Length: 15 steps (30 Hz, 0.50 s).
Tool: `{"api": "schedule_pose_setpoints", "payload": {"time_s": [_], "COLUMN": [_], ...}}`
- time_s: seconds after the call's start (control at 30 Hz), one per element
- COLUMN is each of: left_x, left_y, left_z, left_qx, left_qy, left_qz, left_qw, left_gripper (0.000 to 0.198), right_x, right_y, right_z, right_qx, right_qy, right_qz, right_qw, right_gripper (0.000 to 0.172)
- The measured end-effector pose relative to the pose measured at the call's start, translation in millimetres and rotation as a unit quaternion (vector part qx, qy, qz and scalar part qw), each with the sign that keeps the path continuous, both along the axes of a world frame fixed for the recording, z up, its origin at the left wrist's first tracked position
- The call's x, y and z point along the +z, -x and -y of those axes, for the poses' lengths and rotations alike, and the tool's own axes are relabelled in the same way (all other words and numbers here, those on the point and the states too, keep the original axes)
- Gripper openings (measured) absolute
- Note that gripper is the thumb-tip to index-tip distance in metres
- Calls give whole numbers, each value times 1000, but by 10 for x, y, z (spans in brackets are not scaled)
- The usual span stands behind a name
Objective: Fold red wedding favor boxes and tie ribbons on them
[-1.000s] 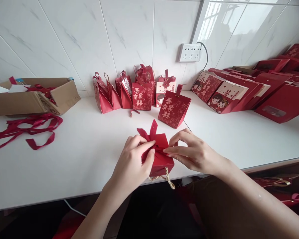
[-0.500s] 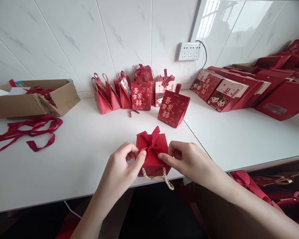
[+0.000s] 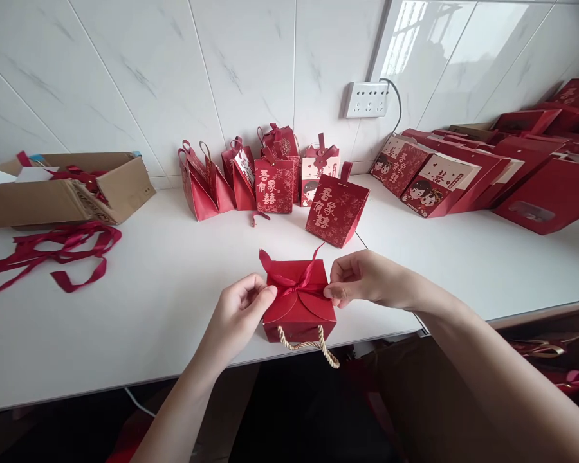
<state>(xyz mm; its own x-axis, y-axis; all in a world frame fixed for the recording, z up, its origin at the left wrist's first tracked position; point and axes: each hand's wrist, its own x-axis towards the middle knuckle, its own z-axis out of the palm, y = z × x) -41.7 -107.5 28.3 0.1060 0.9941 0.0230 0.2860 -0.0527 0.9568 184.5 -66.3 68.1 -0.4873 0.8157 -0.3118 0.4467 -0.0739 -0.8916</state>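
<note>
On a red box (image 3: 314,311), left hand (image 3: 241,312), right hand (image 3: 369,278) — both pinching ribbon (image 3: 296,287) (knotted).

Red gift box (image 3: 299,310): closed, upright on white counter (image 3: 174,321), right by the near edge, about 6 o'clock in view. Lid plain red, curved flaps overlapping under the knot. Dark red satin ribbon (image 3: 296,288) knotted mid-lid, bands out to 9 and 3 o'clock, outer ends hidden. Two loose tails up: wide one to 10 o'clock, other to 1 o'clock, thin, seen near edge-on. Gold twisted-rope handle (image 3: 324,347) on the 6 o'clock face, drooping, lowest bend toward 5 o'clock, past the counter edge in view.
</note>
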Motion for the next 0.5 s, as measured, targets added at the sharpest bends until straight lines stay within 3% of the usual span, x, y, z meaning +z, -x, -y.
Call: {"api": "schedule_pose_setpoints", "payload": {"time_s": [0.23, 0.33, 0.4, 0.5], "left_x": [-51, -47, -31, -8], "left_y": [-24, -32, -36, -51], "left_z": [4, 16, 23, 42], "left_qx": [19, 23, 20, 26], "left_qy": [-12, -36, -59, -99], "left_qz": [-21, -40, -62, -97], "left_qw": [1000, 998, 996, 990], "left_gripper": [32, 30, 28, 22], "right_x": [-139, -114, -4, 221], "right_y": [-106, -178, -205, -130], "right_z": [-136, -215, -260, -274], "right_qx": [41, 83, 90, 38], "right_qy": [57, 51, -14, -211], "right_qz": [-61, -36, 17, 72], "right_qw": [996, 995, 996, 974], "right_gripper": [26, 32, 35, 36]}}
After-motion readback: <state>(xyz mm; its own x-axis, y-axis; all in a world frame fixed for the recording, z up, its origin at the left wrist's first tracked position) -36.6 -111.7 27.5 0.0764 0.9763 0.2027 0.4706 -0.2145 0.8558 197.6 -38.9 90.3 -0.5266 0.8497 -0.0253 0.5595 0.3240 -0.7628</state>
